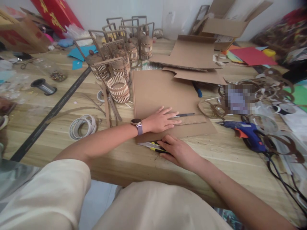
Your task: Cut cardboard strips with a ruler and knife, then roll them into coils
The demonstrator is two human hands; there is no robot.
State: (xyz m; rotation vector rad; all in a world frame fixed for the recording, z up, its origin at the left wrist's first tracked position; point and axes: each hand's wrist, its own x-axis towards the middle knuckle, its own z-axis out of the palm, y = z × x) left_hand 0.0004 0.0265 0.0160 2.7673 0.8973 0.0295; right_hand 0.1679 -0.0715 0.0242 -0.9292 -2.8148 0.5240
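Fingers (171, 114) of my left hand (160, 120) are spread wide and laid flat, holding nothing. Palm and fingertips press down on a brown cardboard sheet (155, 91) that lies on the wooden table (115, 159), its near edge close to the table's front. The flat, splayed posture, as I judge it, spreads the weight so that the sheet cannot slide. The fingertips reach the left end of a narrow cardboard strip (192, 120) lying across the sheet, with a dark pen (185, 115) just beyond it, touching or nearly so. My right hand (178, 151) rests at the sheet's near edge, its fingers lying over a yellow-and-black utility knife (150, 146). I cannot tell whether they close round the handle, since the hand hides it. The knife lies on the table along the sheet's edge, within reach of both hands. A watch (136, 123) sits on my left wrist. To the right, well apart, lies a blue glue gun (247, 131); to the left are tape rolls (82, 126); behind the sheet stands a cluster of slatted cardboard lanterns (120, 60).
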